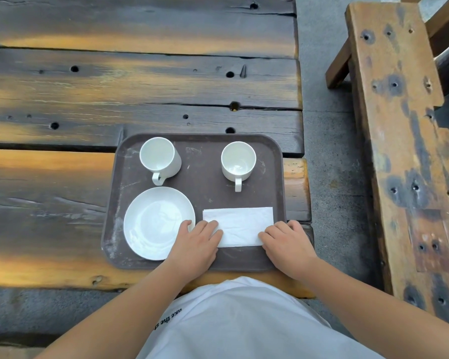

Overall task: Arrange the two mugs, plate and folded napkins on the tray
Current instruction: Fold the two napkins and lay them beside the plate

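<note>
Brown tray [200, 143] at bench [62, 177] edge; both hands [196, 244] [287, 242] flat, ungripping, pressing napkins' [240, 224] near corners; mugs [160, 158] [238, 160] well apart.

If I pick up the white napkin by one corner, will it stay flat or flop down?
The napkin would probably flop: it looks like thin, creased folded paper. It is likely very light, so it could slide on the tray. Both hands' fingers rest on its ends.
</note>
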`<state>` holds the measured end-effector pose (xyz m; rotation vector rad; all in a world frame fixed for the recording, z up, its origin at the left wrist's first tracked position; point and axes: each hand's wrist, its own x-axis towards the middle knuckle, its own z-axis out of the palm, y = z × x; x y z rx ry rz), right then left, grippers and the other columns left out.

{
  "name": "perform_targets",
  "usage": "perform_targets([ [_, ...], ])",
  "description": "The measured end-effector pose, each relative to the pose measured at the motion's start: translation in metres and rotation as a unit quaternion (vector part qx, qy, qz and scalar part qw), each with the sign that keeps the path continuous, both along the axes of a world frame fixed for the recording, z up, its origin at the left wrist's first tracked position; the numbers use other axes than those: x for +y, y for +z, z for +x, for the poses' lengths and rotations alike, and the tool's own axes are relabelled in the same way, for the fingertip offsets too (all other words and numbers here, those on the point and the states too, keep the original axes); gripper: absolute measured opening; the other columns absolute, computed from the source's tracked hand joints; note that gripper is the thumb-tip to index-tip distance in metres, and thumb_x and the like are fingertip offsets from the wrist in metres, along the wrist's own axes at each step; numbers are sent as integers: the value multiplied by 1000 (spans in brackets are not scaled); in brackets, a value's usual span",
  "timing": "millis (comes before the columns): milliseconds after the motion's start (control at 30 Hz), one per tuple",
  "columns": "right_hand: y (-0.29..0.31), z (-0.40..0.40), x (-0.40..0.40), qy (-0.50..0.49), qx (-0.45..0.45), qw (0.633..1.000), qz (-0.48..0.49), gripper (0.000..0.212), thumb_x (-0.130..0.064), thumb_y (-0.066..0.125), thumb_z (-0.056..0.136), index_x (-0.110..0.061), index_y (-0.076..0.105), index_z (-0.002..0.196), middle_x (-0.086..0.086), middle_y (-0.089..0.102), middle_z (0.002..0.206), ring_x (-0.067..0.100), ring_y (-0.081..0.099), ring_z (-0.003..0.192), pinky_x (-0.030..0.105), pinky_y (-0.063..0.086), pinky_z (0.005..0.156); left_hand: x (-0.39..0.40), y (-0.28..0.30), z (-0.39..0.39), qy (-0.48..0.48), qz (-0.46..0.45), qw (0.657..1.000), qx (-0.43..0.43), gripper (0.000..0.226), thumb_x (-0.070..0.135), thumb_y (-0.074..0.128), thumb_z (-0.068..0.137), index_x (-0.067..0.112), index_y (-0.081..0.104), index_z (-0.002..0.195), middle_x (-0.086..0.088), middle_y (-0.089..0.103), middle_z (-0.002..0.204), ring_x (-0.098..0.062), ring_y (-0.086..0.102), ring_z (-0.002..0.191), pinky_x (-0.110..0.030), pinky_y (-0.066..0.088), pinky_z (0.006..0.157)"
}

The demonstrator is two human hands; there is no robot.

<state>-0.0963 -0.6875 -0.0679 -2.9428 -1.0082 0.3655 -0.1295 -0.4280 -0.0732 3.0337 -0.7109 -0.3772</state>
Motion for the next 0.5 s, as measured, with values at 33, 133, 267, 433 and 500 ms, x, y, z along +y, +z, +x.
perform_targets([
  [33,0,0,0,-1,-2,1000,0,10,-14,68,76,-19,59,77,-2,59,74,25,54,71,37,39,66,0,0,1,3,1,1000,-1,34,22,68,71,15,64,104,-6,61,122,-26,60,101,-50,44,86],
  [133,-1,-1,1,-1,-3,1000,-1,11,-13,67,75,-19,59,75,-1,58,70,25,52,68,37,38,64,-1,1,5,7,4,1000,-4,32,15,68,68,16,66,99,-7,63,120,-27,61,101,-52,45,87],
  [267,-1,0,2,-2,-4,1000,-3,13,-12,68,73,-19,57,73,-1,55,67,25,50,65,37,37,62,0,2,6,-6,15,1000,-5,19,13,69,67,17,65,86,-6,65,115,-27,62,98,-51,46,87],
  [433,2,1,5,-2,2,1000,-18,15,-11,69,70,-19,57,71,-1,55,66,25,50,64,36,38,60,-2,7,6,-9,25,1000,7,14,12,72,66,16,65,78,-8,67,115,-28,64,99,-53,49,86],
  [500,5,1,6,-8,15,1000,-26,13,-16,70,73,-20,58,72,-1,57,68,25,52,66,36,38,61,-3,8,6,-5,33,999,23,10,13,67,74,16,67,83,-9,64,121,-28,61,105,-53,47,92],
])
